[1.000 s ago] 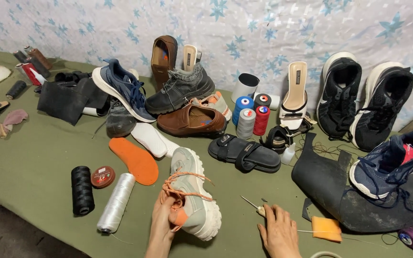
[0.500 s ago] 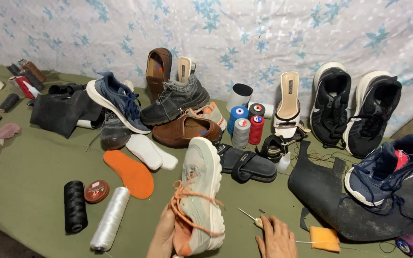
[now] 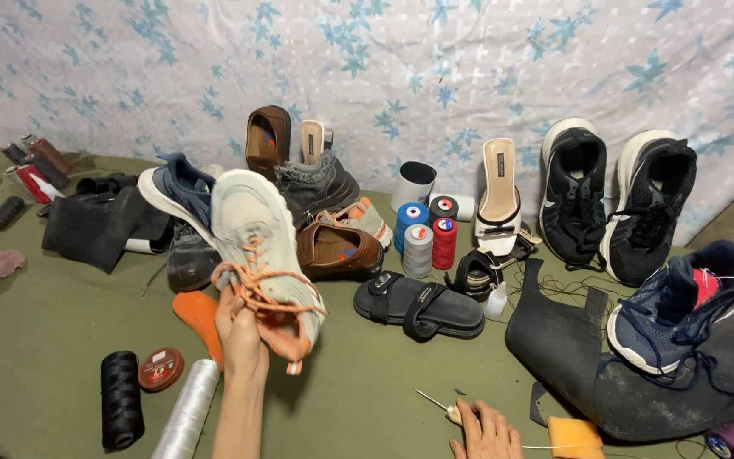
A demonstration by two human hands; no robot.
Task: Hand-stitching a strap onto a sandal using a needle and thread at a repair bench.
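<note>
Left hand: while raised at lower centre, the left hand point(image 3: 239, 327) grips a pale grey mesh sneaker with orange laces point(image 3: 261, 246).
Right hand: the right hand point(image 3: 486, 429), at the bottom edge, closes on a wooden-handled awl point(image 3: 439, 406).
Open room: bare green cloth table point(image 3: 358, 382) between them.

shoe repair wkshop | worn shoes point(image 3: 575, 191), thread spools point(image 3: 418, 251), awl point(image 3: 437, 405), rubber sheet point(image 3: 571, 340)
</note>
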